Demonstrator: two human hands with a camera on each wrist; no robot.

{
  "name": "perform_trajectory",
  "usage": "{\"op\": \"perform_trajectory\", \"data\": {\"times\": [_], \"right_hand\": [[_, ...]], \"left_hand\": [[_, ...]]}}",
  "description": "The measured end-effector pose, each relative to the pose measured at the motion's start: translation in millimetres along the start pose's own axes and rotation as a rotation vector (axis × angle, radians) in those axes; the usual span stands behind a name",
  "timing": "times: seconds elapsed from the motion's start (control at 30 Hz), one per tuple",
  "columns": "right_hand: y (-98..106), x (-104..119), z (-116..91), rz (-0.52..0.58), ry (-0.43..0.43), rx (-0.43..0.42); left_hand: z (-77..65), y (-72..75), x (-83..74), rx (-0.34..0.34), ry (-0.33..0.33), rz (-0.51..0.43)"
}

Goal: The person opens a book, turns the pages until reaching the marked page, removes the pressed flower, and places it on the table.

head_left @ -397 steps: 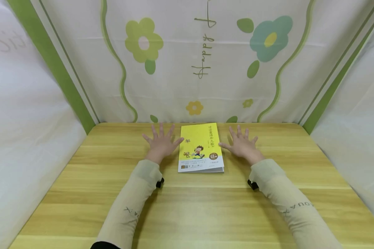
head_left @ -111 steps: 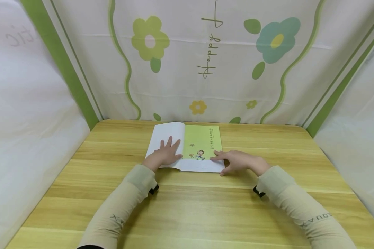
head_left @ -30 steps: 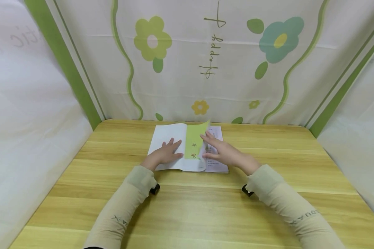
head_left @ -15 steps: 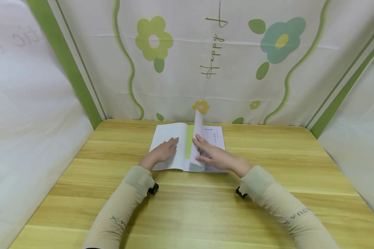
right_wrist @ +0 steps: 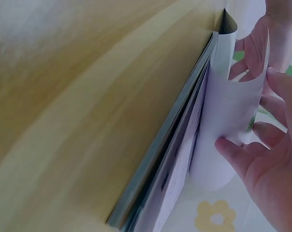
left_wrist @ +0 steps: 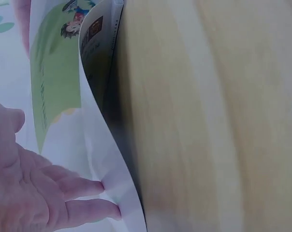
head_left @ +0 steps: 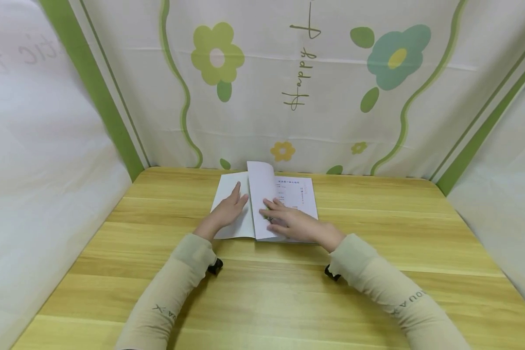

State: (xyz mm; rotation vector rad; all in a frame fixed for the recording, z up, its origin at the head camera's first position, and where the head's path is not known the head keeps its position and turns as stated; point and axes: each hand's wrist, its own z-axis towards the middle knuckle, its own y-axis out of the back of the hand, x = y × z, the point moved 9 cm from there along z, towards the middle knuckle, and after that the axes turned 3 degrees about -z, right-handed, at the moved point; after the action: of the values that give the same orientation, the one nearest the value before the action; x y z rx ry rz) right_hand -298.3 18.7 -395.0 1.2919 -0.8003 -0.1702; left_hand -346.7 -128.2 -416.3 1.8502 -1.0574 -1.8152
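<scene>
An open book [head_left: 301, 193] lies flat at the back middle of the wooden table [head_left: 267, 296]. My left hand [head_left: 229, 206] rests flat with straight fingers on the white left-hand leaf [head_left: 227, 182]; the left wrist view shows its palm [left_wrist: 30, 188] beside a leaf with a green printed side [left_wrist: 54, 82]. One page [head_left: 260, 187] stands bowed over the spine, leaning left. My right hand [head_left: 284, 221] lies on that page with fingers stretched out, pushing it. In the right wrist view the page [right_wrist: 233, 121] curls in a loop against the fingers [right_wrist: 281, 82] above the book's edge [right_wrist: 170, 164].
White cloth walls with green stripes and flower prints [head_left: 393, 56] close in the table at the back and on both sides. Bare wood reaches from the book to the near edge. Both forearms wear pale sleeves [head_left: 175, 287].
The right hand has carried the lifted page from upright over the spine to the left. The left hand has stayed on the left leaf, its fingers shifted slightly further back.
</scene>
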Motion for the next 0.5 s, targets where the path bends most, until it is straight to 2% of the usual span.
{"op": "perform_trajectory", "data": {"times": [0.2, 0.5], "right_hand": [[-3, 5, 4, -0.01, 0.015, 0.001], [-9, 14, 8, -0.011, 0.04, 0.045]], "left_hand": [[1.6, 1.9, -1.8, -0.044, -0.051, -0.041], [-0.2, -0.7, -7.6, -0.049, -0.113, 0.015]]}}
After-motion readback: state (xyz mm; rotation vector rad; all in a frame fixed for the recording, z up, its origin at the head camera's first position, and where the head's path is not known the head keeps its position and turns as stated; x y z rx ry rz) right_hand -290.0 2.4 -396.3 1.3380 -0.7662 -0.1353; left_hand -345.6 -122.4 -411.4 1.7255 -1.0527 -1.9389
